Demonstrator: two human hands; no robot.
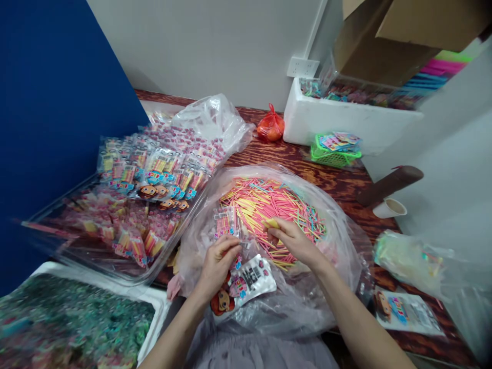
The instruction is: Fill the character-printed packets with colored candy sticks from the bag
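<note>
A wide clear plastic bag (pixel 346 246) lies spread in front of me, heaped with thin pink, yellow and blue sticks (pixel 265 205). Over the heap, my right hand (pixel 294 241) is closed on a few short yellow sticks (pixel 271 223). To its left, my left hand (pixel 222 259) pinches a small printed plastic packet (pixel 237 263), partly hidden by the fingers. Just beyond that hand lies a clear packet (pixel 225 221) with pink sticks inside. A larger silver pouch (pixel 251 279) with a cartoon print rests below my hands.
Filled packets (pixel 161 169) pile up on the left, above a clear tray (pixel 154 274) of more packets. A white foam box (pixel 161 302) is at lower left. Right side: green basket (pixel 334 154), paper cup (pixel 390 208), brown upright object (pixel 392 184), printed pouch (pixel 409 312).
</note>
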